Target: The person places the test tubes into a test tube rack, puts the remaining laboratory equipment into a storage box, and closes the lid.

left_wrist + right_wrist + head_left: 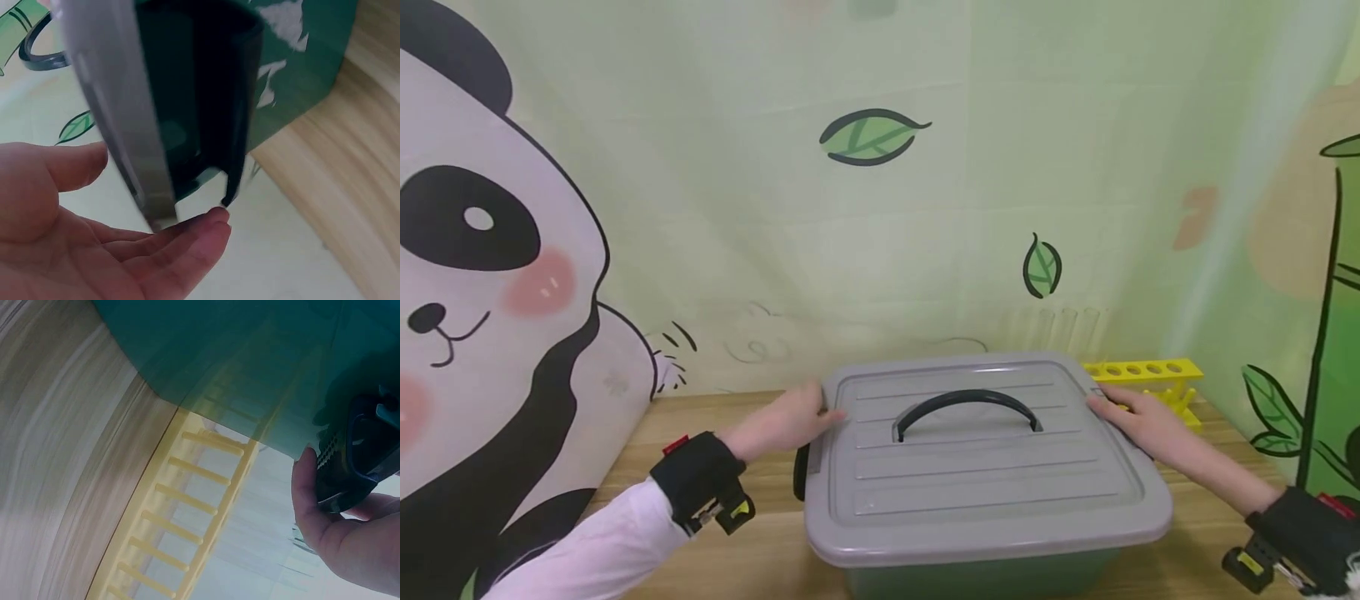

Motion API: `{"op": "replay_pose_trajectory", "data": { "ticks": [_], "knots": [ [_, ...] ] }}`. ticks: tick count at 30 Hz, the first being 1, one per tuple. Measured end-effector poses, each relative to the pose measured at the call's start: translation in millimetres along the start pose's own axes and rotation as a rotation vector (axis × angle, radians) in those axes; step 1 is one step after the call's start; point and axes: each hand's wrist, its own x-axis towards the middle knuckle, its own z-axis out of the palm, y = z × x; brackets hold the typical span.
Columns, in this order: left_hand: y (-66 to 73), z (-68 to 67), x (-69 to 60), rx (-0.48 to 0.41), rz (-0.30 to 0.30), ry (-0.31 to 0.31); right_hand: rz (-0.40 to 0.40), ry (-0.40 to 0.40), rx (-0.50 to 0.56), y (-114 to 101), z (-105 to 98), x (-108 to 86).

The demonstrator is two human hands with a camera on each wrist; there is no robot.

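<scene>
A storage box with a grey ribbed lid point(985, 467) and a translucent green body point(985, 575) stands at the front centre. My left hand point(782, 421) is at its left rear side, thumb at the lid's edge. In the left wrist view, those loosely extended fingers point(187, 250) touch the end of a black side latch point(234, 112), which stands out from the box. On the opposite side my right hand point(1138, 421) has its thumb on the lid. In the right wrist view its fingers curl round the black right latch point(350, 469).
Behind the box at the right stands a yellow test tube rack point(1150, 369), with clear tubes point(1067, 329) showing beyond the lid. A black carrying handle point(970, 396) arches over the lid. The wooden table point(700, 475) meets a printed panda curtain point(737, 208) at the back.
</scene>
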Motion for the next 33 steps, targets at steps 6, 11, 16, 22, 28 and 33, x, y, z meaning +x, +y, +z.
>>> {"op": "replay_pose_trajectory", "data": {
  "ticks": [6,11,16,22,28,33],
  "knots": [
    [-1.7,6.8,-2.9,-0.043,0.026,0.003,-0.031,0.007,0.004,0,2,-2.6],
    [-1.2,10.5,-2.8,0.084,0.073,0.118,-0.028,0.006,0.027,1,3,-2.9],
    [20.2,5.2,0.1,0.2,0.258,0.235,-0.016,0.005,0.022,1,3,-2.5],
    [55.4,4.7,15.6,0.191,0.487,0.094,-0.005,0.015,0.015,2,3,-3.4],
    [67.7,14.9,32.1,0.248,0.493,0.035,-0.004,0.019,0.012,2,6,-3.2],
    [74.8,18.8,40.7,0.394,0.432,0.025,-0.022,0.031,0.017,2,5,-3.1]
  ]
}}
